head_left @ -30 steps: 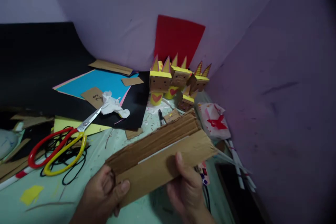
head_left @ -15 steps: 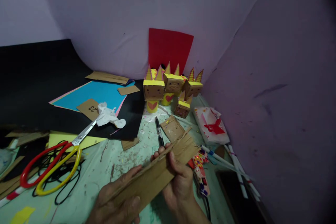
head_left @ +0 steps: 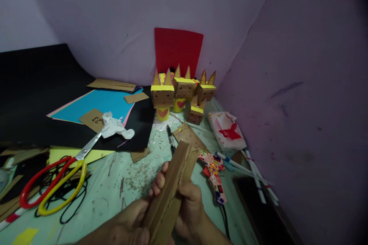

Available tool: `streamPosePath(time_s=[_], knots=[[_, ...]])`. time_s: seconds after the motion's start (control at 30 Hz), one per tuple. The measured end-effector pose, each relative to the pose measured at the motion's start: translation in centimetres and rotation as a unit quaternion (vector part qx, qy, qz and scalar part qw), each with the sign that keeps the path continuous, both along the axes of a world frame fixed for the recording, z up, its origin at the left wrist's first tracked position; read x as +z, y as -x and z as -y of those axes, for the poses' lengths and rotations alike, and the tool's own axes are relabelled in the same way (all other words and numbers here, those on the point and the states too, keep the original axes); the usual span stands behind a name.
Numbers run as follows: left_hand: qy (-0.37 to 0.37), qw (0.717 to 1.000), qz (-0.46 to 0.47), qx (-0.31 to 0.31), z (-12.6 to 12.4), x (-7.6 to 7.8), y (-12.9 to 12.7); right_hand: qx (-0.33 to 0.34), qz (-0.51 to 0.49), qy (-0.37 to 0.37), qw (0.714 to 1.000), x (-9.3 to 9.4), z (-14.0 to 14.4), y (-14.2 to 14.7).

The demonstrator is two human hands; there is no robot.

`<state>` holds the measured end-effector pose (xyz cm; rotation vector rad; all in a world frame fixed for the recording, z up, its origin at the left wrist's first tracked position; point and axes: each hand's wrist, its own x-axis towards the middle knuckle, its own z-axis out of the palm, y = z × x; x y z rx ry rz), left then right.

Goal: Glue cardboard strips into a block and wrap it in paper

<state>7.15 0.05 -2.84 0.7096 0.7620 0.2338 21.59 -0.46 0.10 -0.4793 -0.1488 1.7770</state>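
Gripping folded cardboard (head_left: 172, 191) edge-on, right hand (head_left: 184, 203) fingers wrapped round it, left hand (head_left: 126, 226) clasping, partly cut off

The cardboard strip (head_left: 172, 187) (flat a second ago) now stands edge-up, apparently folded, between both hands.

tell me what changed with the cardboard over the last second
The cardboard strip was folded from a flat, wide face into a narrow stack seen edge-on. Both hands kept hold: left hand at its near end, right hand wrapped around it. The scissors lay untouched.
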Motion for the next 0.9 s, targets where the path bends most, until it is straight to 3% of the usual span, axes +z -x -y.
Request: streamPosePath(time_s=[0.1, 0.2, 0.27, 0.4, 0.47, 0.53, 0.6, 0.67, 0.83, 0.9], knots=[[-0.063, 0.997, -0.032, -0.007, 1.2, -2.1, 0.1, -0.024, 0.032, -0.003, 0.999, 0.1, 0.5, 0.8], [-0.106, 0.992, -0.07, 0.0, 1.9, -2.9, 0.6, -0.019, 0.052, -0.001, 0.998, 0.5, 0.6, 1.1], [-0.113, 0.99, -0.084, -0.002, 2.1, -2.2, 0.7, -0.001, 0.036, 0.012, 0.999, 0.9, 0.4, 0.8], [-0.181, 0.976, -0.118, -0.009, 1.9, 0.9, -0.4, 0.016, 0.025, 0.02, 0.999, 1.7, 0.1, -0.3], [-0.265, 0.948, -0.174, 0.013, 2.0, 2.4, -1.3, -0.005, 0.083, -0.002, 0.997, 1.7, 0.3, -0.5], [-0.334, 0.896, -0.288, 0.049, 2.3, 3.5, -2.2, -0.047, 0.157, -0.03, 0.986, 1.6, 0.7, -0.3], [-0.368, 0.837, -0.4, 0.066, 2.9, 4.1, -2.9, -0.107, 0.196, -0.042, 0.974, 1.4, 1.0, 0.0], [-0.392, 0.81, -0.43, 0.064, 3.4, 4.0, -3.2, -0.154, 0.202, -0.042, 0.966, 1.2, 1.3, 0.1], [-0.424, 0.866, -0.262, 0.024, 2.4, 1.8, -3.7, -0.124, 0.188, -0.104, 0.969, 0.5, 1.7, -0.6], [-0.445, 0.87, -0.211, -0.005, 1.3, 1.0, -3.8, -0.101, 0.192, -0.136, 0.967, 0.2, 1.4, -0.9]])
